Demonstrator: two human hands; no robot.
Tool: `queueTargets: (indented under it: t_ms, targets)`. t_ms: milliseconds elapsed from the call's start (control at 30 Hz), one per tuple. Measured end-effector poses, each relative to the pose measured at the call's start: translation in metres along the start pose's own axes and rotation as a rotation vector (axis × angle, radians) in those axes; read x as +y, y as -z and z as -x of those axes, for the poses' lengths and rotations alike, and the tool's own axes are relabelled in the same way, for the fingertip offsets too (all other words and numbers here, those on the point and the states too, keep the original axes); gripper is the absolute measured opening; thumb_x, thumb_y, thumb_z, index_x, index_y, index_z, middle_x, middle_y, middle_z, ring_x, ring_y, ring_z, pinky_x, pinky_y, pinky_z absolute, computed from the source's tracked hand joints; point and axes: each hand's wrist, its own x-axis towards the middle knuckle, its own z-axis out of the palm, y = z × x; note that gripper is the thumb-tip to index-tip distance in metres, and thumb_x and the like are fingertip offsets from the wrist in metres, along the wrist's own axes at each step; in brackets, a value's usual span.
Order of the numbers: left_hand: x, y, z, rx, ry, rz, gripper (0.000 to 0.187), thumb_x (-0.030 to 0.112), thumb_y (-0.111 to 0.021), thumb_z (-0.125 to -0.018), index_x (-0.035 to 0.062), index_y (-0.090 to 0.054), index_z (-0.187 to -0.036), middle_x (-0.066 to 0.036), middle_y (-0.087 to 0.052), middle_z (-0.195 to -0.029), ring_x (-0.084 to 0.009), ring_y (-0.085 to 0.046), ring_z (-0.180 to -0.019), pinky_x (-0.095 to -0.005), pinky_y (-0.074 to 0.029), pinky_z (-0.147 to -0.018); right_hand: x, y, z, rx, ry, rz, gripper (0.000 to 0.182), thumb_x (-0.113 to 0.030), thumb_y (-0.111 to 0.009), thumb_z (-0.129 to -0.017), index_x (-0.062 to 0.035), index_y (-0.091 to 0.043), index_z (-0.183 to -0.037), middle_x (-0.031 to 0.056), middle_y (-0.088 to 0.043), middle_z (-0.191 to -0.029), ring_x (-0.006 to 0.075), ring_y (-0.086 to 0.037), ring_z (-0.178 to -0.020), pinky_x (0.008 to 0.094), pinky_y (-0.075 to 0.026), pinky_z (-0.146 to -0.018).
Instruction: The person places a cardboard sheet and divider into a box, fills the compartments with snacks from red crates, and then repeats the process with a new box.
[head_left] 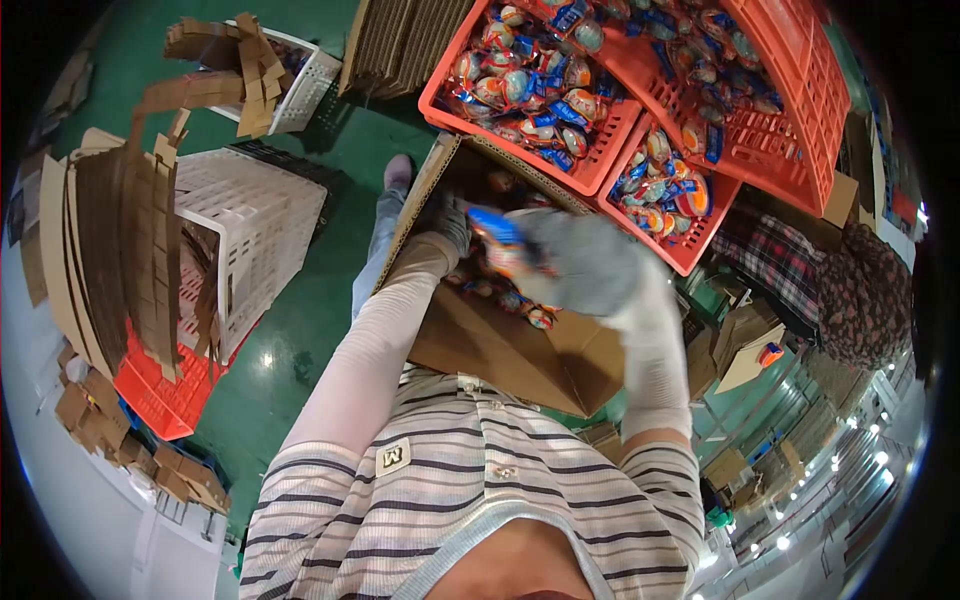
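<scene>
An open cardboard carton (500,345) stands in front of my body, with several wrapped packets (512,300) inside. My left hand (452,228), in a grey glove, reaches into it beside the left wall; its fingers are partly hidden. Over the carton's right side, my right hand (580,260) is smeared by motion, also in a grey glove. A blurred blue and orange packet (495,227) is at its fingertips, between both hands, and appears to be in its grasp.
Red crates (612,160) full of similar packets adjoin the carton at the far right. Flattened cardboard (400,45) is stacked behind. White crates (265,240) and cardboard strips (150,250) stand left on the green floor (290,370). A person in a plaid sleeve (768,255) is at right.
</scene>
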Motion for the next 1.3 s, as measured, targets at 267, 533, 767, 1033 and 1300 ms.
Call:
queueTargets:
  t_ms: [267,533,767,1033,1300]
  targets:
    - [-0.003,-0.006,0.005,-0.048,-0.032,0.017,0.059,0.043,-0.046,-0.083,0.0060,-0.032,-0.127,-0.019,-0.033,-0.124,-0.0331,-0.034,-0.112,-0.0405,-0.031,-0.092,0.129,-0.176,-0.159,0.116,-0.190,0.358,0.032,-0.018,-0.044,-0.085,-0.0055,-0.052,-0.113,0.0180,-0.057,-0.110,0.0314,-0.059,-0.096,0.0432,-0.047,-0.078]
    - [-0.002,-0.001,0.000,-0.045,-0.079,0.064,0.050,0.042,-0.041,-0.085,0.0070,-0.040,-0.121,-0.019,-0.043,-0.114,-0.0318,-0.043,-0.102,-0.0401,-0.037,-0.085,0.140,-0.201,-0.185,0.304,-0.137,0.112,0.033,-0.019,-0.044,-0.085,-0.0043,-0.052,-0.114,0.0180,-0.055,-0.112,0.0306,-0.056,-0.102,0.0392,-0.045,-0.084]
    - [0.009,0.006,0.029,-0.050,-0.219,0.133,0.045,0.042,-0.037,-0.088,0.0078,-0.046,-0.116,-0.019,-0.051,-0.106,-0.0306,-0.050,-0.093,-0.0398,-0.043,-0.078,0.111,-0.196,-0.156,0.217,-0.306,-0.881,0.034,-0.019,-0.045,-0.086,-0.0033,-0.051,-0.116,0.0180,-0.054,-0.114,0.0299,-0.053,-0.107,0.0356,-0.043,-0.089]
    - [0.013,0.094,0.137,0.218,-0.706,-0.109,0.044,0.041,-0.033,-0.090,0.0088,-0.054,-0.111,-0.019,-0.061,-0.096,-0.0293,-0.059,-0.084,-0.0395,-0.049,-0.070,0.200,-0.214,-0.159,0.007,-0.078,0.100,0.034,-0.022,-0.054,-0.080,-0.0056,-0.056,-0.110,0.0181,-0.058,-0.106,0.0350,-0.055,-0.097,0.0406,-0.045,-0.081]
    - [-0.276,0.151,0.308,1.627,0.191,0.077,0.030,0.020,-0.059,-0.077,0.0066,-0.056,-0.103,-0.014,-0.058,-0.099,-0.0315,-0.054,-0.092,-0.0378,-0.043,-0.082,0.132,-0.180,0.012,0.297,0.108,0.048,0.033,-0.024,-0.061,-0.077,-0.0055,-0.059,-0.104,0.0174,-0.060,-0.100,0.0341,-0.054,-0.098,0.0410,-0.041,-0.088]
